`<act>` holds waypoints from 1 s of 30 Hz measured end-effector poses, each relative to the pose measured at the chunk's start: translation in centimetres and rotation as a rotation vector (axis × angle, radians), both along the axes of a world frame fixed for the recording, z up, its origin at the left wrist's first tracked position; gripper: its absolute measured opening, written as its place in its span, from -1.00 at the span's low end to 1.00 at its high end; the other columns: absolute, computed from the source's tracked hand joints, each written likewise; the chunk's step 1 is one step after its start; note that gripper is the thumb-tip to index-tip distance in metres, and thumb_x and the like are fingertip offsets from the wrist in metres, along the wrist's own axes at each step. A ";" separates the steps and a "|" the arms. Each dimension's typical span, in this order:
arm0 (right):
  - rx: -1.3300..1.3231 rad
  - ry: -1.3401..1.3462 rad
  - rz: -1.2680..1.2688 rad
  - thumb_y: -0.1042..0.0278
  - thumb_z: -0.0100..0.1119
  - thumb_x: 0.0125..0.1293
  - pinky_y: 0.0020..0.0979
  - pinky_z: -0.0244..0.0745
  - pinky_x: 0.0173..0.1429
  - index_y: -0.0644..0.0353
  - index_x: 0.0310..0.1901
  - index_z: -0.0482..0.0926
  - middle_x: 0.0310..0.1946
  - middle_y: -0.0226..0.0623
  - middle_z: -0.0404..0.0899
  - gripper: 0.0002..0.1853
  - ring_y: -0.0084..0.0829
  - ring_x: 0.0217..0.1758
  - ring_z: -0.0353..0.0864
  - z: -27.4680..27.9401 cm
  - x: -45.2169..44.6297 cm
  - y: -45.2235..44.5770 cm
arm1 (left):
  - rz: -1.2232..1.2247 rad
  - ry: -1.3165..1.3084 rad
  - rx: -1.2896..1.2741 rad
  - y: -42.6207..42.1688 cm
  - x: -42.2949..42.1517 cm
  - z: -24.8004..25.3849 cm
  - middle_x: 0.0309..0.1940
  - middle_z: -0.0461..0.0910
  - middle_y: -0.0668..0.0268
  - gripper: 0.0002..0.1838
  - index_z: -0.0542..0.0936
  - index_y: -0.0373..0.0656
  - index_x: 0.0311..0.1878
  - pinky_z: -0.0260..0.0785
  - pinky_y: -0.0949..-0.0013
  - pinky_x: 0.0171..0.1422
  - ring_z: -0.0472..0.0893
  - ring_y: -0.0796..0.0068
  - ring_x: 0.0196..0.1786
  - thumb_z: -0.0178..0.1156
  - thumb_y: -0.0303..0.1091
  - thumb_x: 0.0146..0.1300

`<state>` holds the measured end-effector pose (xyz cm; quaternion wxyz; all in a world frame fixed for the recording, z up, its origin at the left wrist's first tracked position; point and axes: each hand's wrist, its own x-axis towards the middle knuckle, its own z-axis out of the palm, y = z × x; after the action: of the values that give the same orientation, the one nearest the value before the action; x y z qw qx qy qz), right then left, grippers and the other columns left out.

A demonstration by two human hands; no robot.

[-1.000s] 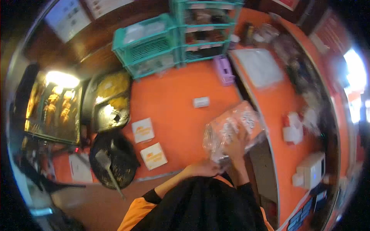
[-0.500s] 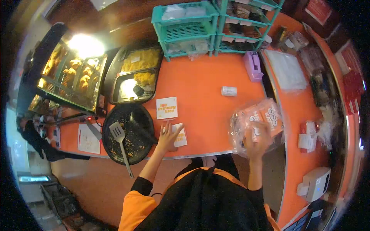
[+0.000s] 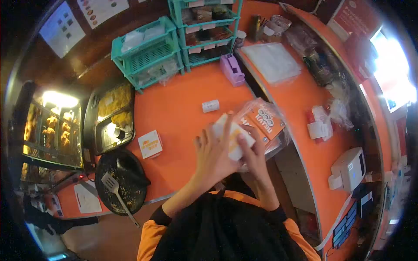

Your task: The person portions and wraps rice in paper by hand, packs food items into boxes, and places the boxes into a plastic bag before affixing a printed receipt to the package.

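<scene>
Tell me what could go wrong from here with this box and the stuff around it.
Your left hand and right hand hold the white box off the counter; a loose grip might drop it. The slotted spatula lies on the round black pan with its handle past the counter's front edge, so it could be knocked off. The white roll on its side might roll if bumped.

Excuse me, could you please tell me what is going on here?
A person is holding a white box with orange print between the left hand and the right hand. Just beyond the right hand lie orange packages in clear plastic. A second white box rests on the orange counter, off to the left, near a round black pan with a slotted spatula lying on it.
</scene>
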<state>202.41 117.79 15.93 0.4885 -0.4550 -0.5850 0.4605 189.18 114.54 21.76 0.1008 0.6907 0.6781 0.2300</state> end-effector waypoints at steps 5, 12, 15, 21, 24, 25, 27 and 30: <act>-0.416 0.396 -0.220 0.22 0.23 0.36 -0.56 0.51 -0.23 0.21 0.11 0.52 -0.20 -0.37 0.65 -0.63 -0.63 -0.29 0.62 -5.8 9.9 6.7 | -0.009 -0.181 0.162 4.0 -7.3 -6.1 0.28 0.35 0.04 0.04 0.21 -0.06 0.43 0.16 -0.11 0.36 0.33 -0.15 0.27 0.47 0.10 -0.10; -0.226 -0.003 -0.258 0.03 0.37 0.22 -0.48 0.50 -0.14 0.26 -0.03 0.61 -0.27 -0.23 0.67 -0.54 -0.52 -0.24 0.61 -10.8 14.9 14.8 | 0.906 -0.072 -0.566 2.1 -22.7 -22.2 0.18 0.40 -0.02 -0.05 0.27 -0.06 0.38 0.27 -0.08 0.25 0.36 -0.11 0.26 0.41 0.12 -0.07; -0.073 -0.394 -0.384 -0.06 0.34 0.21 -0.34 0.50 -0.06 0.27 -0.05 0.61 -0.28 -0.08 0.66 -0.49 -0.34 -0.22 0.62 -10.2 14.8 15.1 | 0.928 -0.187 -0.492 2.4 -22.3 -22.5 0.15 0.40 -0.04 -0.04 0.24 -0.02 0.40 0.31 -0.08 0.21 0.38 -0.08 0.23 0.42 0.04 -0.09; 0.153 -0.668 -0.494 0.06 0.24 0.28 -0.31 0.42 -0.20 0.40 -0.02 0.57 -0.17 0.04 0.59 -0.51 -0.27 -0.26 0.57 -8.8 14.1 13.2 | 0.554 -0.577 -0.222 4.7 -13.0 -12.7 0.09 0.38 -0.07 0.00 0.16 0.07 0.44 0.39 -0.06 0.12 0.43 -0.02 0.16 0.44 -0.11 -0.12; 0.181 -0.687 -0.409 0.14 0.17 0.33 -0.21 0.46 -0.13 0.40 0.03 0.55 -0.12 0.15 0.58 -0.56 -0.09 -0.21 0.60 -8.5 14.9 13.2 | -0.073 -0.239 0.026 5.8 -2.1 -2.4 0.10 0.37 -0.06 0.02 0.23 0.05 0.42 0.31 -0.04 0.18 0.39 -0.09 0.17 0.44 -0.05 -0.20; 0.220 -0.717 -0.368 0.19 0.14 0.35 -0.15 0.48 -0.09 0.40 0.06 0.53 -0.12 0.20 0.57 -0.58 -0.01 -0.17 0.61 -8.6 15.3 13.3 | -0.209 -0.163 -0.094 6.0 1.0 0.4 0.13 0.36 -0.05 0.02 0.26 0.04 0.40 0.27 -0.07 0.21 0.36 -0.13 0.20 0.46 0.00 -0.23; 0.144 -0.610 -0.252 0.22 0.13 0.35 -0.11 0.47 -0.03 0.40 0.07 0.52 -0.11 0.22 0.57 -0.59 0.06 -0.12 0.60 -7.4 16.5 13.6 | -0.331 -0.089 -0.214 6.0 5.6 1.3 0.16 0.35 -0.05 0.03 0.28 0.03 0.38 0.23 -0.10 0.25 0.34 -0.17 0.23 0.47 0.05 -0.26; 0.107 -0.508 -0.096 0.25 0.14 0.34 -0.08 0.46 0.08 0.38 0.11 0.50 -0.08 0.24 0.55 -0.59 0.11 -0.02 0.57 -5.4 17.7 14.3 | -0.436 0.173 -0.064 5.9 8.6 -1.9 0.19 0.33 0.02 0.08 0.28 -0.01 0.36 0.17 -0.21 0.26 0.31 -0.16 0.26 0.51 0.08 -0.34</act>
<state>220.15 132.05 10.52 0.3706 -0.5568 -0.6901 0.2764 197.81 120.46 19.81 0.1113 0.8345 0.5259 0.1213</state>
